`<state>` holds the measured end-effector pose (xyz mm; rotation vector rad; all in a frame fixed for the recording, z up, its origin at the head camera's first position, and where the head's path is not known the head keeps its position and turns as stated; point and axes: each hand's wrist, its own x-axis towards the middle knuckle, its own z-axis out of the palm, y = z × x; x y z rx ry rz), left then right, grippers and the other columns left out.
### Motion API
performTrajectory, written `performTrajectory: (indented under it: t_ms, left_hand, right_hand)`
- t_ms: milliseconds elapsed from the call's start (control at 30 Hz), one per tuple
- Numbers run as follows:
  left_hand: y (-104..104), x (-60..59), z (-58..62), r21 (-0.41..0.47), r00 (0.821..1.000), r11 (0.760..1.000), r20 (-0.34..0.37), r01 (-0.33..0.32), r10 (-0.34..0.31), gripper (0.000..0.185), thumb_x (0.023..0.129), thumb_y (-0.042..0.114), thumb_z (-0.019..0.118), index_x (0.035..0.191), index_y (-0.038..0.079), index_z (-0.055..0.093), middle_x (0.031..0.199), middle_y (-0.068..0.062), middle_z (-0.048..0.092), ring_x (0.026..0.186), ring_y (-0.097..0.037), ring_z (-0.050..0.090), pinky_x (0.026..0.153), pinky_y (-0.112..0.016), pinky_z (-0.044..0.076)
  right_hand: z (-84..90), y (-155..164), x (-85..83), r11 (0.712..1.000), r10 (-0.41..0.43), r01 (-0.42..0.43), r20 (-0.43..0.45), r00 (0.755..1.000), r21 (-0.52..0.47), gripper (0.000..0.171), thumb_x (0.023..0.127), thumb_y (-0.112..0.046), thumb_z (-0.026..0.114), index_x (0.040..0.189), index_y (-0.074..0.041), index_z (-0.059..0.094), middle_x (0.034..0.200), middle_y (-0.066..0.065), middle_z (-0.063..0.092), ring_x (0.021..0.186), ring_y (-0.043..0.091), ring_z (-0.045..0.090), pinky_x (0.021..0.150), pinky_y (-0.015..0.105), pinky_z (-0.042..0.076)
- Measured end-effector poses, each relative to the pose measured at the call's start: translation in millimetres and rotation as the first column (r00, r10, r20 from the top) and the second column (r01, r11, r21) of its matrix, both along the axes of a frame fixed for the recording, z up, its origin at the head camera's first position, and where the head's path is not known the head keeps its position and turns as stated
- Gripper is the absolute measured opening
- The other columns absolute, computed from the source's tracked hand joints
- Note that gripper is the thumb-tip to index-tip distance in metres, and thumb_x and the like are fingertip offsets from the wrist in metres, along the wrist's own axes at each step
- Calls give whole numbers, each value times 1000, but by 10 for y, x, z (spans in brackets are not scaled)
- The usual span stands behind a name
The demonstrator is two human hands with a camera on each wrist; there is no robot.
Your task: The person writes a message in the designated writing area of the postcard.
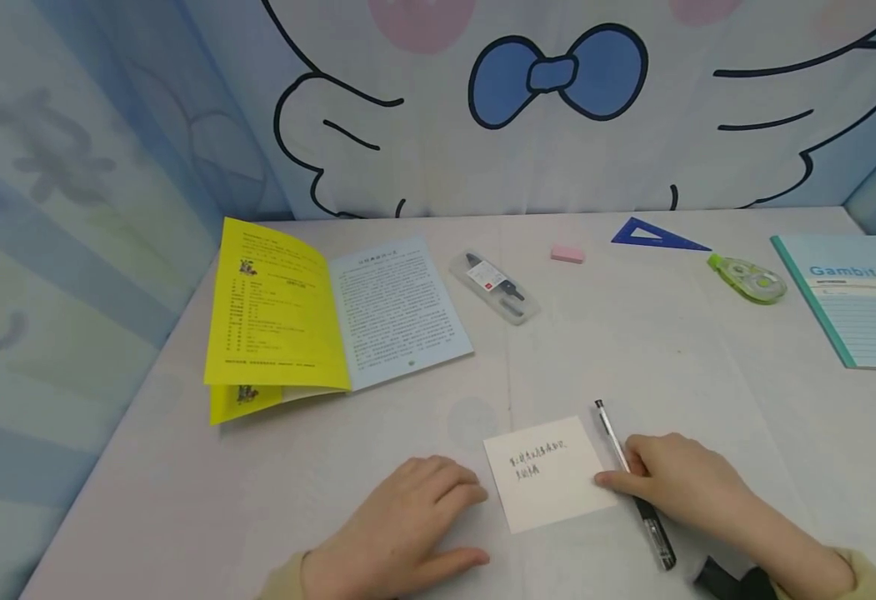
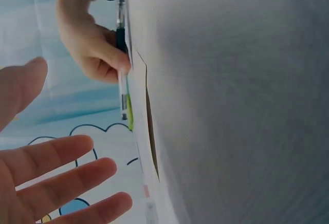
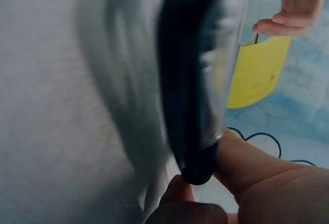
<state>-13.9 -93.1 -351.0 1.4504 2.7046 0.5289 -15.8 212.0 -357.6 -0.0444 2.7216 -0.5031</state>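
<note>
A cream paper note with a few handwritten characters lies near the front of the table. My left hand is just left of it, fingers spread and holding nothing; the left wrist view also shows those fingers apart. A black-and-clear pen passes through my right hand, gripped between thumb and curled fingers. That thumb's tip reaches the right edge of the note. In the right wrist view the dark pen looms large and blurred by the thumb; the fingers are partly cut off.
A yellow booklet stands partly open at the back left. Beside it are a clear pen case, a pink eraser, a blue set square and a green correction tape. A teal notebook lies far right.
</note>
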Motion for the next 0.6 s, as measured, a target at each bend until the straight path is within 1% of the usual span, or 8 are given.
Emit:
performTrajectory:
  t_ms: [133, 267, 333, 467, 600]
  left_hand:
    - [-22, 0, -8, -31, 999, 999, -22, 34, -35, 47, 88, 54, 52, 118, 18, 55, 119, 8, 53, 113, -9, 47, 98, -29, 40]
    - [-33, -7, -20, -53, 996, 997, -70, 49, -53, 44, 89, 51, 52, 117, 17, 56, 120, 6, 54, 115, -10, 47, 100, -29, 39]
    - [-36, -10, -23, -67, 995, 996, -85, 52, -58, 42, 90, 50, 52, 116, 18, 56, 120, 6, 54, 115, -11, 47, 101, -30, 38]
    - [-45, -14, -22, -96, 994, 994, -91, 56, -64, 40, 91, 48, 50, 116, 18, 56, 121, 5, 54, 116, -11, 47, 101, -31, 38]
    - [-57, -21, -16, -112, 992, 992, -101, 62, -73, 39, 91, 47, 51, 116, 18, 57, 121, 4, 54, 116, -12, 47, 101, -31, 39]
  right_hand:
    - [-28, 23, 27, 998, 17, -16, -25, 1000, 54, 49, 72, -57, 65, 63, -14, 44, 49, -3, 38, 44, 10, 38, 41, 23, 28]
    - [-41, 25, 36, 996, 39, -36, -35, 999, 85, 50, 71, -60, 63, 65, -14, 46, 49, -2, 41, 44, 10, 40, 41, 24, 31]
    - [-46, 19, 41, 995, 45, -42, -29, 999, 94, 51, 71, -62, 62, 67, -13, 47, 50, -2, 42, 43, 10, 41, 41, 24, 32]
    - [-51, 4, 54, 995, 38, -36, -20, 999, 98, 53, 71, -65, 59, 68, -14, 47, 50, -2, 42, 42, 10, 42, 40, 24, 32]
    - [-52, 10, 61, 996, 28, -26, -18, 999, 82, 53, 72, -65, 59, 68, -14, 46, 50, -2, 42, 42, 10, 42, 40, 24, 33]
